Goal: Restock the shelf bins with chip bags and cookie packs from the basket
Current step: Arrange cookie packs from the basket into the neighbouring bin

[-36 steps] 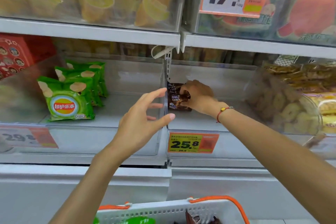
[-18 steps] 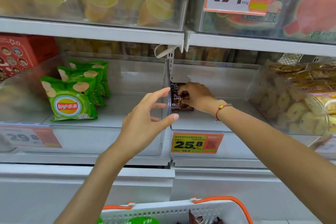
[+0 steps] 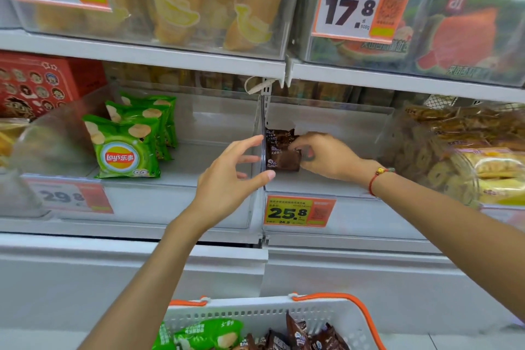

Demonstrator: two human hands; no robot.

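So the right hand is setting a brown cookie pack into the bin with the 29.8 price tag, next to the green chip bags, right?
Not quite. The head view shows the right hand setting the brown cookie pack into the bin with the 25.8 price tag, right of the clear divider. The green chip bags stand in the neighbouring 29.8 bin.

The white plastic basket with orange handles is cut off below; its brown cookie packs show only partly.
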